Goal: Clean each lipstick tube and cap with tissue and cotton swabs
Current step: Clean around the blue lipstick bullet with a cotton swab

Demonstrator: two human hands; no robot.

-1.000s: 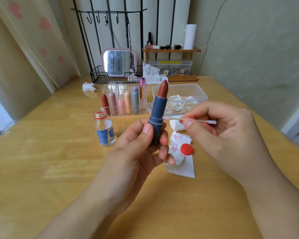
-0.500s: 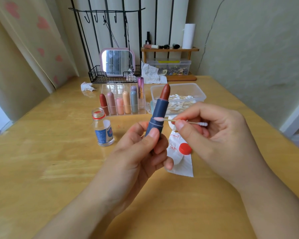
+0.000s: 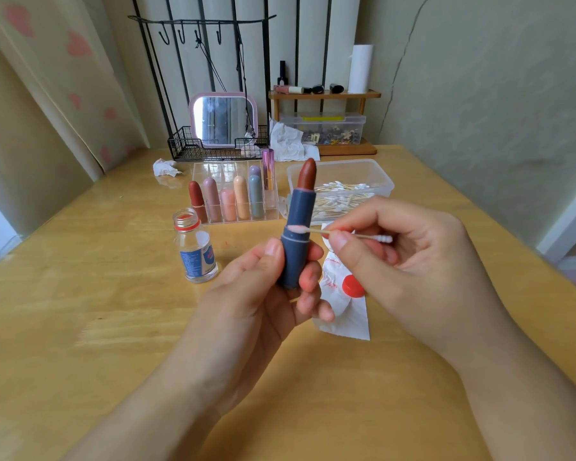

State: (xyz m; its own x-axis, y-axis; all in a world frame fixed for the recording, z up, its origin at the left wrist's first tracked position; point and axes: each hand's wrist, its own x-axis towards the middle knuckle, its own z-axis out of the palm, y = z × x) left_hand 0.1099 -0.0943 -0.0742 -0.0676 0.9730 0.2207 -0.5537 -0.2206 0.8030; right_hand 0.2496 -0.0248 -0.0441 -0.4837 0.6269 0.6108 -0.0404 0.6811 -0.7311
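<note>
A: What grips what?

B: The left hand (image 3: 246, 294) is wrapped around the base of a blue lipstick tube (image 3: 298, 241), thumb on the front, holding it upright over the near middle of the wooden table (image 3: 80, 294); its brown-red bullet (image 3: 307, 174) stands wound out at the top.

A: And the other?

B: The right hand (image 3: 409, 261) pinches a cotton swab (image 3: 340, 233) between thumb and fingers; its pink-stained tip touches the tube just above the collar seam, the clean tip points right.

A: Around them?

B: Beneath the hands lies a stained tissue (image 3: 346, 314) with a red cap (image 3: 352, 286) on it; left stands an open glass bottle (image 3: 197, 251); farther off, a clear organiser (image 3: 233, 194) of capped lipsticks, with a plastic box of swabs (image 3: 343, 184) to its right.
</note>
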